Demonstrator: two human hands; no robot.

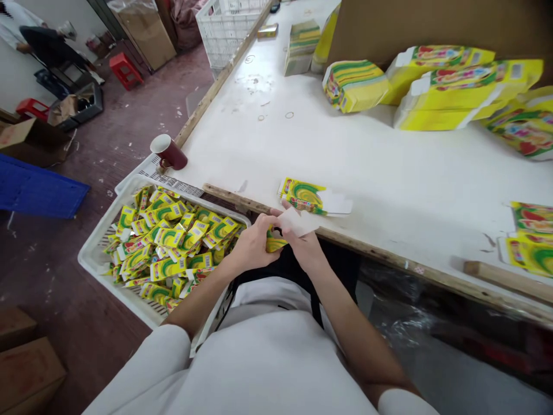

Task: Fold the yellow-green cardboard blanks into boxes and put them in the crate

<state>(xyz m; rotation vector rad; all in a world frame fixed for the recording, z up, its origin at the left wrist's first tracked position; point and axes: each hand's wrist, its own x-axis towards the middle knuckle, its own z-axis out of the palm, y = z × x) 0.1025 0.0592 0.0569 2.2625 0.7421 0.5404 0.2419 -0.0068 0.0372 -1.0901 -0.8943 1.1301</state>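
At the table's front edge my left hand (256, 243) is closed around a small yellow printed carton (275, 244). My right hand (307, 249) grips the same carton from the other side, and its white flaps stick up over those fingers. Part of the carton is hidden by both hands. Just beyond them lies a flattened yellow and green carton (305, 195) with white flaps, on the white tabletop (242, 155). To my left a white plastic crate (95, 246) holds many small yellow cartons (170, 237) in a loose heap.
A maroon mug (175, 157) stands at the table's left corner. Stacks of flat cartons (453, 92) lie along the back near a large cardboard box (432, 26). More cartons (533, 236) and a wooden strip (505, 279) are at right. Another person (47, 43) is at far left.
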